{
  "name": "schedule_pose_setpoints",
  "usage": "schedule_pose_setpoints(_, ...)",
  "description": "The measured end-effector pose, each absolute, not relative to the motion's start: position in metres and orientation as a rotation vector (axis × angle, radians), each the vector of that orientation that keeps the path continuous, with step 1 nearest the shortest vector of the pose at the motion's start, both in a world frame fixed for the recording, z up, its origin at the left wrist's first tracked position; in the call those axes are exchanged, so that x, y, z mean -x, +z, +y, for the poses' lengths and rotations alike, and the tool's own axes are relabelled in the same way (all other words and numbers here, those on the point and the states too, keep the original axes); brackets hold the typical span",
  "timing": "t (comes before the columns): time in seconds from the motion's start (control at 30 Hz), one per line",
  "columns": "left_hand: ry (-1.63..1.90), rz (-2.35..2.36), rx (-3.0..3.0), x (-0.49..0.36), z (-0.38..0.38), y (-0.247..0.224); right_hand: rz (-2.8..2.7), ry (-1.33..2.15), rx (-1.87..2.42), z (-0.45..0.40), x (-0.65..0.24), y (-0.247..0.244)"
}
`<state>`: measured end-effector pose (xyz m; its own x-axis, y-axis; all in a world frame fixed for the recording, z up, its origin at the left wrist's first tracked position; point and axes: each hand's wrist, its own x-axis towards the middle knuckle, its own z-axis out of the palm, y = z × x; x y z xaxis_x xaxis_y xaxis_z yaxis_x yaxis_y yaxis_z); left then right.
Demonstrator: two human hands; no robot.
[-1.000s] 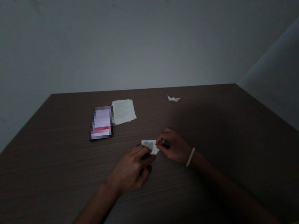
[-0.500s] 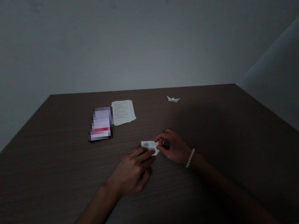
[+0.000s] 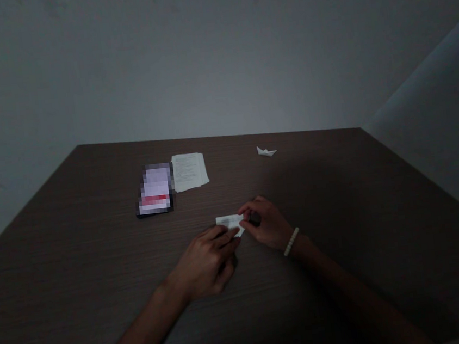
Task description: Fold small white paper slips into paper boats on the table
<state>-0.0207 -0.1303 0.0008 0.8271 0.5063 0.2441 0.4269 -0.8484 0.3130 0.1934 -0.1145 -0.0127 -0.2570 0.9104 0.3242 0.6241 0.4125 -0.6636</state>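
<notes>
A small folded piece of white paper (image 3: 229, 220) lies on the brown table between my two hands. My left hand (image 3: 206, 259) rests with its fingers stretched over the paper's lower edge, pressing it against the tabletop. On the right, my right hand (image 3: 265, 223) pinches the paper's right corner between thumb and index finger. A bracelet of pale beads circles the right wrist. Part of the paper is hidden under the left fingers, so its full folded shape cannot be made out.
Beyond my left hand lies a phone (image 3: 155, 189) with a blurred lit screen. Against its right side sits a stack of printed paper sheets (image 3: 188, 172). A small folded paper boat (image 3: 267, 151) stands near the far edge of the table (image 3: 106, 207), which meets a grey wall.
Almost nothing differs. The left fingers have shifted very slightly to the right on the paper, and the right hand keeps its pinch at the corner.
</notes>
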Motion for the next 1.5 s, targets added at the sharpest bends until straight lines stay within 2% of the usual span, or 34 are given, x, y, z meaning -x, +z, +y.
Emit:
schedule_pose_setpoints(0.63, 0.522, 0.754, -2.681, 0.017, -0.129, 0.007, -2.237, 0.292, 1.262, -0.139, -0.204, 0.004)
schedule_pose_setpoints(1.0, 0.447, 0.740, -2.662, 0.019, -0.128, 0.006, -2.018, 0.355, 1.501, -0.136, -0.189, -0.007)
schedule_pose_setpoints(1.5, 0.501, 0.677, -2.596, 0.020, -0.126, 0.006, -1.957, 0.388, 1.524, -0.138, -0.184, -0.008)
